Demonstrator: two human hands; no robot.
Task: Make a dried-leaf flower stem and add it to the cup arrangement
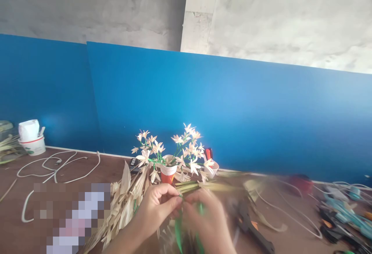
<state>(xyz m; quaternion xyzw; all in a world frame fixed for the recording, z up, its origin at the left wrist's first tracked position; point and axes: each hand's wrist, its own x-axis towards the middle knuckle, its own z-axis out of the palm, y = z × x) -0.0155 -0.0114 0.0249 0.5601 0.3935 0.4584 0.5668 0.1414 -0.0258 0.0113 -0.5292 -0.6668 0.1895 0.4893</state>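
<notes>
My left hand (157, 203) is closed in a pinch on a thin green stem (178, 232) with pale leaf strips at its top. My right hand (207, 217) is smeared by motion right beside it, fingers curled around the same green stem. Just behind the hands lie flat dried leaf strips (197, 186). Behind those stands a red paper cup (167, 173) holding a bunch of small cream handmade flowers (174, 149) on green stems.
A heap of dried pale leaves (122, 203) lies left of my hands. White cables (58, 167) loop across the brown table (287, 242). A white tub (32, 141) stands far left. A black tool (251, 227), a red object (300, 184) and tangled wires (343, 215) lie right. A blue panel (232, 110) backs the table.
</notes>
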